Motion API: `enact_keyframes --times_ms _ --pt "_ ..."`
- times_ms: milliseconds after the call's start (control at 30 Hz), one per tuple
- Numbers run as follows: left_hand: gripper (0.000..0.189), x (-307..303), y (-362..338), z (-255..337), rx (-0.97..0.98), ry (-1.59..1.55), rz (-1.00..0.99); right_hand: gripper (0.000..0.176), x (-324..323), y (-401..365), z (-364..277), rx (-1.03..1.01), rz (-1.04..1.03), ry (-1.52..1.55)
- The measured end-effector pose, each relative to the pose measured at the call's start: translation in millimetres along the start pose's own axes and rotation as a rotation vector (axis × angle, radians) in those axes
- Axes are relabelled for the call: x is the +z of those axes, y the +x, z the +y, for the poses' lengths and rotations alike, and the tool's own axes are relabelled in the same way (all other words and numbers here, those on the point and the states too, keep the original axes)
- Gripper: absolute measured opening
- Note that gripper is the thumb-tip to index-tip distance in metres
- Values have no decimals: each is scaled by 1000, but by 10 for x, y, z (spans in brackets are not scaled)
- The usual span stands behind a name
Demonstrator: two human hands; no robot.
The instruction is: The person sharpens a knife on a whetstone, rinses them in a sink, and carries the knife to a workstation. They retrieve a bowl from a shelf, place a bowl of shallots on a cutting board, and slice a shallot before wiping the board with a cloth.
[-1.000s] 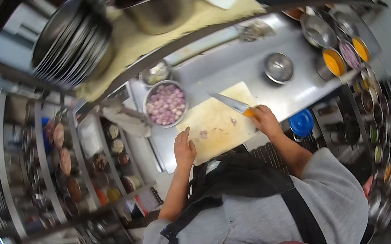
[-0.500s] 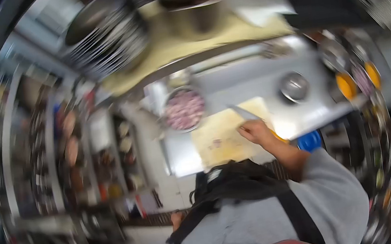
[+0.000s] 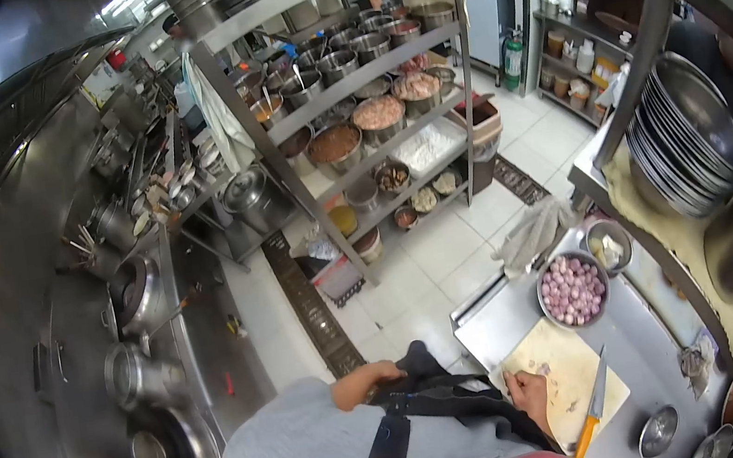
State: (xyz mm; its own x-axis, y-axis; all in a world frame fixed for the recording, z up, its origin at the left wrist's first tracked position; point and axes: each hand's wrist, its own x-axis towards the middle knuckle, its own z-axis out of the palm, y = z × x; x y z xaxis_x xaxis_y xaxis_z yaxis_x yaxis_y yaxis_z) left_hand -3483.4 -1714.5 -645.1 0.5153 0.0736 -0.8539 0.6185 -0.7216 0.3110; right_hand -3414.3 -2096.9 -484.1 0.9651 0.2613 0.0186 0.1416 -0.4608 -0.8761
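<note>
My right hand (image 3: pixel 528 394) rests with curled fingers at the near edge of the yellowish cutting board (image 3: pixel 558 357); what its fingers hold, if anything, is hidden. A knife (image 3: pixel 598 391) with an orange handle lies on the board beyond that hand, untouched, its handle over the edge. Small dark scraps lie on the board. A metal bowl of peeled purple-pink shallots or onions (image 3: pixel 572 291) sits just past the board. At my waist, beside the black apron, is my left hand (image 3: pixel 387 372), its fingers partly hidden.
A metal rack (image 3: pixel 363 70) holds pots and trays of food. Woks and pots (image 3: pixel 173 453) stand along the stove at left. Stacked metal plates (image 3: pixel 686 132) stand on the right shelf. A small metal bowl (image 3: pixel 658 432) sits right of the knife. A person (image 3: pixel 175 33) is far back.
The view has swung left, bringing the rack and stove into sight. My right hand, earlier right beside the knife, is now apart from it at the board's near edge.
</note>
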Motion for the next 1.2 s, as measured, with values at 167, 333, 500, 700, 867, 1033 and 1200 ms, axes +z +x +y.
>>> enact_keyframes --times_ms 167,333,500,700,867,1033,1200 --pt "39 -363 525 -202 88 53 -113 42 135 353 134 -4 86 -71" --pt "44 -1626 430 -175 172 62 62 42 633 806 -352 130 154 1" --pt "43 -3190 795 -295 508 -161 528 35 1458 1496 -842 106 111 -53" --pt "47 -4866 -897 449 801 -318 658 30 1672 2815 -1733 -137 65 -19" --pt "40 -5969 -2673 1476 1279 39 1100 23 1363 3909 -2630 -414 159 -53" --pt "29 -7191 -3432 2740 1118 504 1857 18 1144 4789 -3608 -812 294 2" --pt "30 -8462 -3587 3591 199 707 1695 17 1045 5205 -4246 -968 302 219"
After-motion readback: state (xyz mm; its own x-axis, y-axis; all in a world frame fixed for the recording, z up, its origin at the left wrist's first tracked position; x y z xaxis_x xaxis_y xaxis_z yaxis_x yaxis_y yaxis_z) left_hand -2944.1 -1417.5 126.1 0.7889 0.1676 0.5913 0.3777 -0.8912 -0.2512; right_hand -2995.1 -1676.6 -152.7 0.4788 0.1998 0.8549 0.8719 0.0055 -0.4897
